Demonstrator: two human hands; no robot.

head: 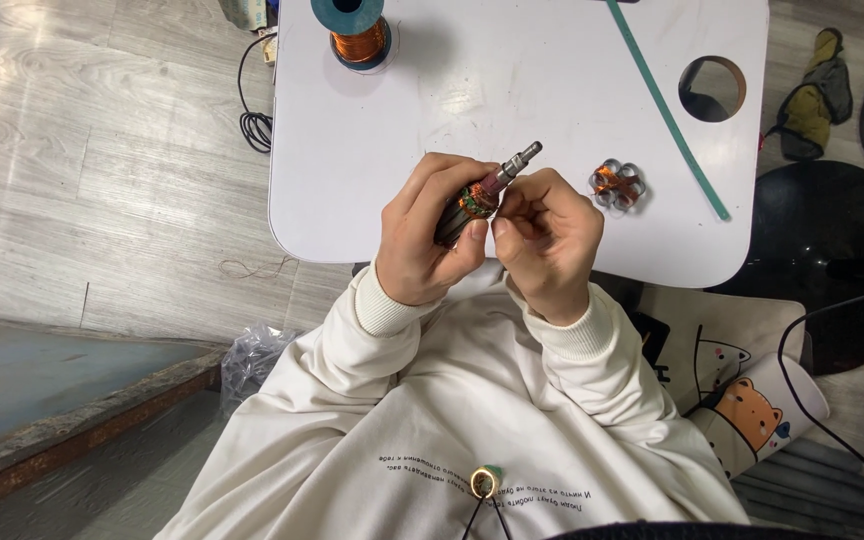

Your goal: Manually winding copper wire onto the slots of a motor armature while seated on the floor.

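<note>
My left hand (424,235) is wrapped around a small motor rotor (479,197) with copper windings and a steel shaft that points up and to the right. My right hand (549,235) pinches at the copper winding end of the rotor, fingertips touching it just below the shaft. Both hands hover over the near edge of a small white table (372,130). A second small copper-wound part with a silvery lobed core (616,185) lies on the table to the right of my right hand.
A spool of copper wire (357,32) stands at the table's far left. A long green strip (667,105) lies diagonally at the right, beside a round hole (712,88) in the tabletop. A black cable (252,110) trails on the wooden floor at left.
</note>
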